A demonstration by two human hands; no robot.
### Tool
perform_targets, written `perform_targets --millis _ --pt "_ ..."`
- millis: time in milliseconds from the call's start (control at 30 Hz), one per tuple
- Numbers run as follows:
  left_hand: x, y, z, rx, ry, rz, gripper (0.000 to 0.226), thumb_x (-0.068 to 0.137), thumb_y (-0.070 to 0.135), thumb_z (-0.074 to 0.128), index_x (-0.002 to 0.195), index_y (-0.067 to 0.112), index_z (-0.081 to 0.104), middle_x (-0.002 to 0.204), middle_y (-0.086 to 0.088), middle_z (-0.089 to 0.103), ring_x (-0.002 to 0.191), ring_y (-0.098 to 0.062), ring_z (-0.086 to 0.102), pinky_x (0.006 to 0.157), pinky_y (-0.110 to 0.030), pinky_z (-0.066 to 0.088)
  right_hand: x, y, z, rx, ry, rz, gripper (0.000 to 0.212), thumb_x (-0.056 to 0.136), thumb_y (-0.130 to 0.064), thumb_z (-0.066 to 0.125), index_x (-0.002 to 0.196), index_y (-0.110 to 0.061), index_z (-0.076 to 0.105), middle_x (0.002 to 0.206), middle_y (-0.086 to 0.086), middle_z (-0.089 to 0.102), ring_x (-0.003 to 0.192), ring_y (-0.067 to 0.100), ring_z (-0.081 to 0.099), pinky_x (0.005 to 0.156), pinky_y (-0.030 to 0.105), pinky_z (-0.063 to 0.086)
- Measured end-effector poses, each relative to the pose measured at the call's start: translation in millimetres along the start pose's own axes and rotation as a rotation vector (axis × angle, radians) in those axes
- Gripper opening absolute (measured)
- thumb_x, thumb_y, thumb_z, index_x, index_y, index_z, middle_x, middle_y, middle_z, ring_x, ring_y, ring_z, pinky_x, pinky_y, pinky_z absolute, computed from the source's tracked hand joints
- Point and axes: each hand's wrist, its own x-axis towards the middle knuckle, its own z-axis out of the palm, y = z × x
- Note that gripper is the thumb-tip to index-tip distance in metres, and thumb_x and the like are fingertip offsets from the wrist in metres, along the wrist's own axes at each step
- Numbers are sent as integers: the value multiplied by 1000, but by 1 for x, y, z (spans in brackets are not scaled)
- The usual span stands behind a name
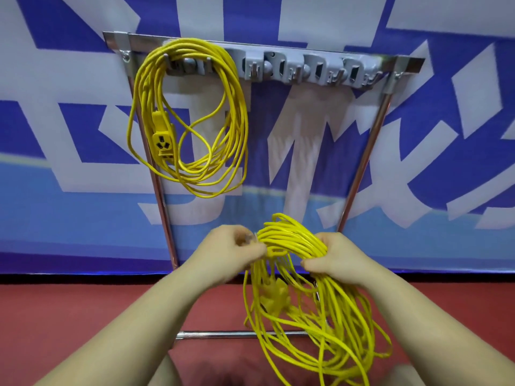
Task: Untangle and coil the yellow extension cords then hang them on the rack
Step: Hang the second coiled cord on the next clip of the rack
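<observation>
Right hand (331, 260): fingers curled round the top of the loose coil (315, 307), its loops hanging in front of the rack (359, 174).
Left hand (231, 252): pinching strands beside it.
Feel: light, floppy, apt to spill; best gathered at the top.
Hung coil (192, 115): on the rack's left hook.

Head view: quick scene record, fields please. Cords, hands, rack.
hung cord: coiled, on the rack's left end, socket block dangling
held cord: loose coil, gripped at its top, loops hanging toward the floor
left hand: pinching strands at the coil's left side
right hand: gripping the bundle's right side
rack: grey hook strip on a metal frame, remaining hooks free
floor: red
</observation>
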Motion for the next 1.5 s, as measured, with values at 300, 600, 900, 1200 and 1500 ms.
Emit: perform_targets --millis 300,600,900,1200,1500 --pt "31 34 -53 -569 69 -53 29 93 34 54 73 12 55 50 2 42 48 -11 38 52 -19 36 -7 -2 -15 -65 -70 -50 22 60 -6 70 77 -17 60 53 -11 58 51 3 52 54 20 45" --pt "58 47 -35 -817 -225 -116 23 84 -2 56 79 18 46 71 -1 52 63 -9 51 61 -19 41 -10 -30 -34 -75 -165 -113 22 54 -15 64 74 -20 58 55 -7 49 52 13 45 55 29 41" --pt "54 38 -20 315 -117 -141 58 80 67 55 65 11 60 64 -6 57 65 -17 54 72 -31 44 -13 -43 -19 -60 -251 -174 25 57 -11 63 80 -19 60 58 -8 51 54 9 45 55 25 40" --pt "45 18 -7 -54 173 187 27 82 38 68 64 19 65 58 5 61 53 1 52 61 -20 42 -11 -43 -20 -74 -230 -175 23 56 -13 65 78 -16 60 60 -5 52 54 10 46 55 25 40" --pt "26 17 -6 511 -137 214 83 56 51 82 126 27 45 111 7 60 101 -12 57 87 -33 49 -5 -45 -29 -73 -142 -153 22 61 -11 73 67 -30 63 58 -7 56 55 10 50 56 25 43"
